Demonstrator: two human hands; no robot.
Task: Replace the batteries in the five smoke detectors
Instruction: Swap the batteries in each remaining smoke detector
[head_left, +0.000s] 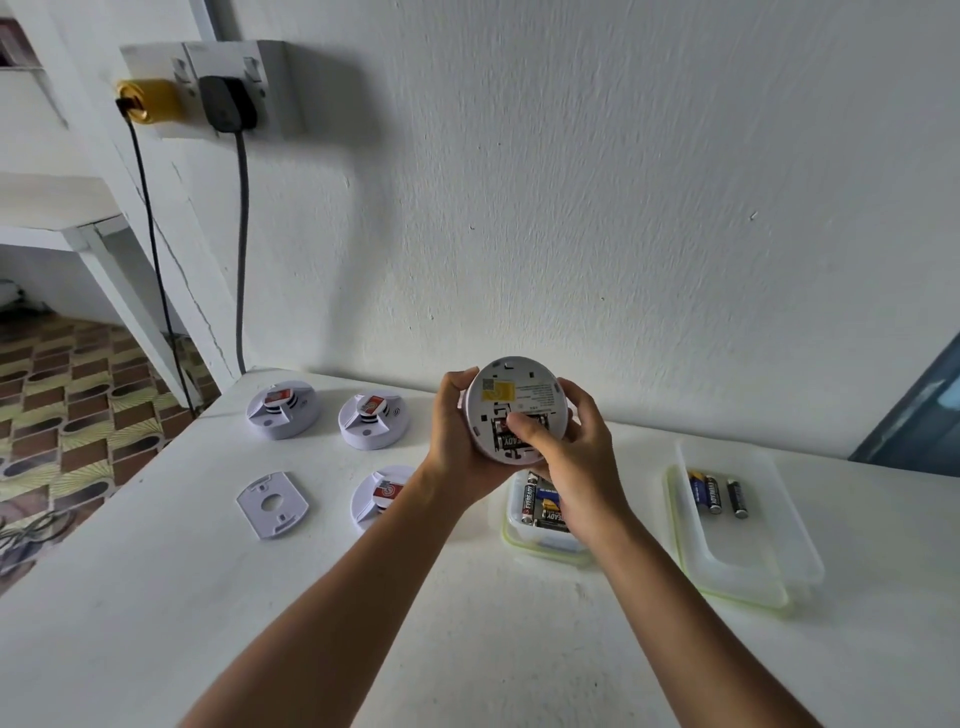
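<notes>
— Left hand (457, 441) grasps the smoke detector (511, 410) by its rim, back side up, above the desk (363, 597)?
— Yes. Right hand (563, 441) cups the opposite edge, thumb pressing on the battery (506, 439) in its bay.
— Battery's long axis?
— Roughly toward the person, directly under that thumb; the right hand is nearer.

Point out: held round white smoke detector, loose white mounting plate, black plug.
Held round white smoke detector (511, 389), head view: yellow label.
Loose white mounting plate (272, 504), head view: beside centre hole.
Black plug (227, 104), head view: body.
</notes>
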